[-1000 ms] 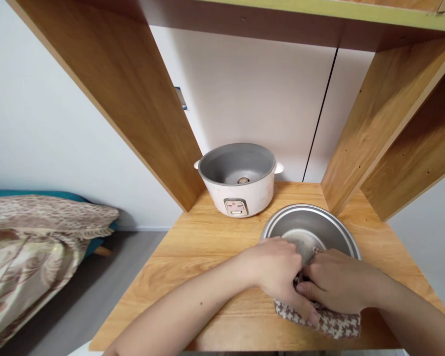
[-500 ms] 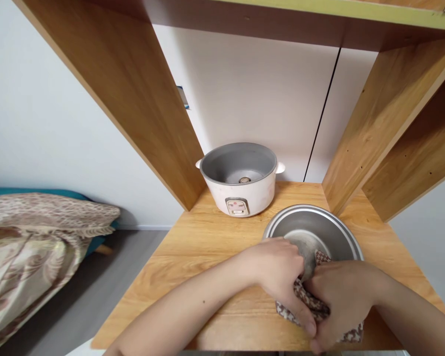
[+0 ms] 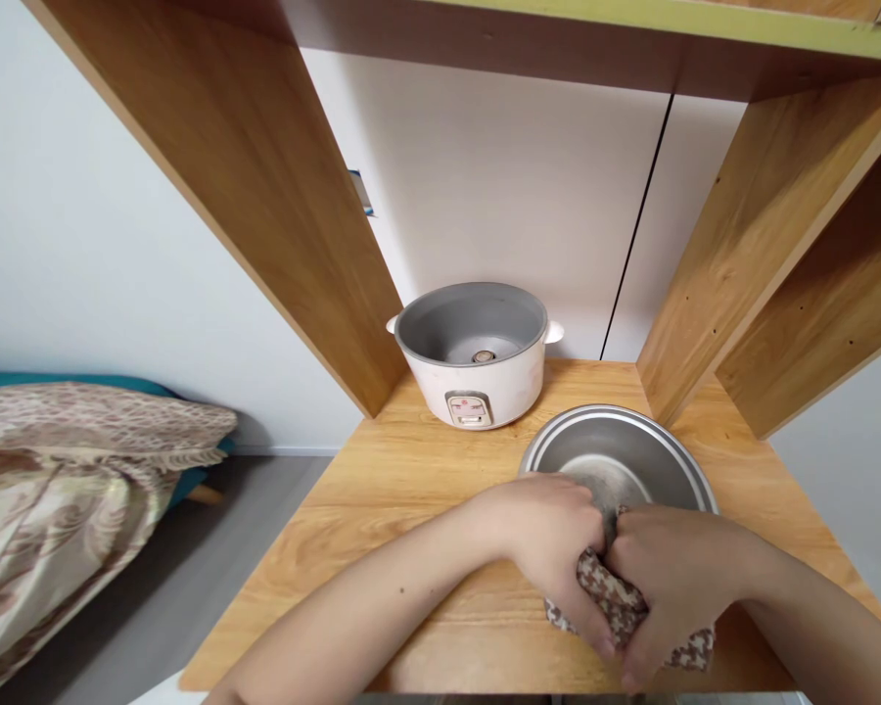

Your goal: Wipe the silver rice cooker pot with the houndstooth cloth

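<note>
A brown and white houndstooth cloth (image 3: 617,607) lies bunched at the near edge of the wooden table (image 3: 411,490). My left hand (image 3: 554,543) and my right hand (image 3: 668,578) are both closed on it, fingers pinching its folds between them. Just behind my hands stands a steel inner pot (image 3: 621,460), its near rim hidden by my knuckles. Further back sits a white rice cooker body (image 3: 474,357), open with no lid, its grey well showing.
Wooden shelf panels rise on the left (image 3: 250,186) and right (image 3: 770,225), with a shelf board overhead. A white wall is behind. To the left, below the table, lies a patterned blanket (image 3: 66,470) on a teal couch above grey floor.
My hands have drawn the cloth together: it lay flatter under them a second ago and is now gathered into a tighter bunch. My right hand has shifted slightly toward me.
</note>
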Demonstrator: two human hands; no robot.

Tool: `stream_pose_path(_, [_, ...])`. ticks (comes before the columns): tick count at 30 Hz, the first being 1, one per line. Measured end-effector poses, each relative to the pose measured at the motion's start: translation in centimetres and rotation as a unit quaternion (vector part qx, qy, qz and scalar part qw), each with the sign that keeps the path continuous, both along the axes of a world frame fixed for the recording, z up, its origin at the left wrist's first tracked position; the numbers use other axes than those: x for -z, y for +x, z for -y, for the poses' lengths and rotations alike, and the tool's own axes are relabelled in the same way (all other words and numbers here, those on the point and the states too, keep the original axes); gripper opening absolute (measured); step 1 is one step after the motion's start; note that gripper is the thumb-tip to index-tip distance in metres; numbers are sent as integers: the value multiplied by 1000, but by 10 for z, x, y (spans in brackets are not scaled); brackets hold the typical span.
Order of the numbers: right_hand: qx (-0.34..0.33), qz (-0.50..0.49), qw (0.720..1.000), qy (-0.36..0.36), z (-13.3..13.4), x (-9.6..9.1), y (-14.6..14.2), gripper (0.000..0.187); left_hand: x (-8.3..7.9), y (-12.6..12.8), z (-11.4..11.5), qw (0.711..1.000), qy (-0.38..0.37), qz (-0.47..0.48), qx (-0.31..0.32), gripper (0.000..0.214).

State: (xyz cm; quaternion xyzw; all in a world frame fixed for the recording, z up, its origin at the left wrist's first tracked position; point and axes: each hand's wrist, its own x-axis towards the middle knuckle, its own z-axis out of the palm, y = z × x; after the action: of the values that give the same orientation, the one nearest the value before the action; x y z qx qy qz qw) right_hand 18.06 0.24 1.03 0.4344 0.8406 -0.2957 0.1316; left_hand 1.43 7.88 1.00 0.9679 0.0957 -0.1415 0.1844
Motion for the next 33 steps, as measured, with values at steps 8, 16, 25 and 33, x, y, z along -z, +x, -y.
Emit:
stream_pose_path(8, [23, 27, 996, -78, -1, -2, -2, 54, 2, -1, 0, 1000, 13, -14, 3, 70])
stream_pose_path(16, [19, -25, 998, -48, -1, -3, -1, 48, -2, 1, 0, 1000, -18, 2, -5, 59])
stream_pose_path(25, [25, 40, 995, -92, -1, -2, -3, 56, -1, 1, 2, 999, -1, -43, -13, 65])
stream_pose_path(33, [14, 0, 998, -65, -3, -2, -1, 49, -2, 1, 1, 999, -20, -26, -14, 63])
